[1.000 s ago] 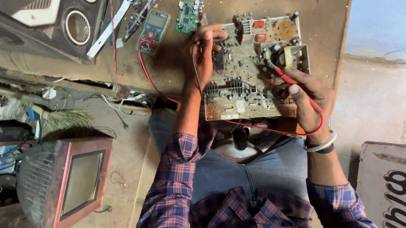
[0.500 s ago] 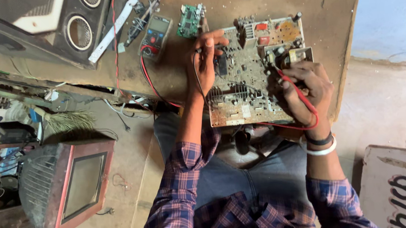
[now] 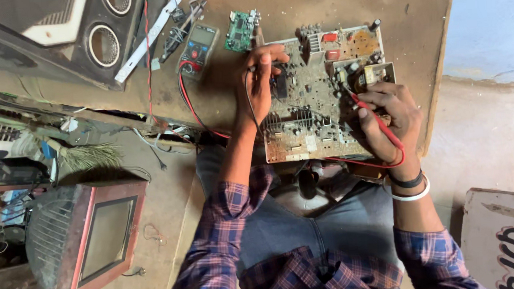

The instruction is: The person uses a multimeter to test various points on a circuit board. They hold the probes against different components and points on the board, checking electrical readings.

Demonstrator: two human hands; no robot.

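A large tan circuit board (image 3: 317, 108) crowded with parts lies at the near edge of a brown wooden table (image 3: 343, 5). My left hand (image 3: 262, 81) pinches a black test probe (image 3: 270, 67) and presses its tip on the board's left half. My right hand (image 3: 389, 115) holds a red test probe (image 3: 366, 104) with its tip among the components at the board's right side. Red and black leads run left to a dark multimeter (image 3: 197, 47) lying on the table.
A small green circuit board (image 3: 239, 31) lies next to the multimeter, with hand tools and a white strip (image 3: 149, 32) further left. A speaker cabinet (image 3: 78, 36) stands at upper left. A small red-framed television (image 3: 90, 244) sits on the floor at lower left; a white signboard (image 3: 507, 242) at lower right.
The view has shifted a little. My right hand has slid slightly down the board with the red probe. My left hand stays on its spot.
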